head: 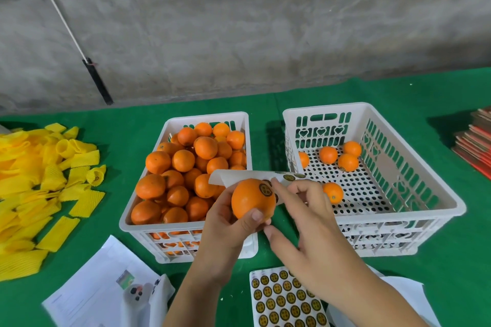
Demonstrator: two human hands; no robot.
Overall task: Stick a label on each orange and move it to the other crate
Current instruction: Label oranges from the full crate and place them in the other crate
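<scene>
An orange (252, 198) bearing a round label (265, 189) is gripped by the curled left hand (225, 231); the right hand (308, 223), at 3 o'clock, has fingers (281, 188) extended, touching it.

One orange (249, 200) sits raised between the two crates, a round dark-and-gold label (265, 189) stuck on its upper right face. At ten o'clock from it, the left crate (186, 225), white and slotted, is heaped with bare oranges (183, 167). At two o'clock stands the right crate (414, 183), white with a perforated floor, holding five oranges (345, 159) scattered loosely. A label sheet (276, 297), rows of round stickers, lies flat at six o'clock; a curled backing strip (247, 176) shows just above the orange.
</scene>
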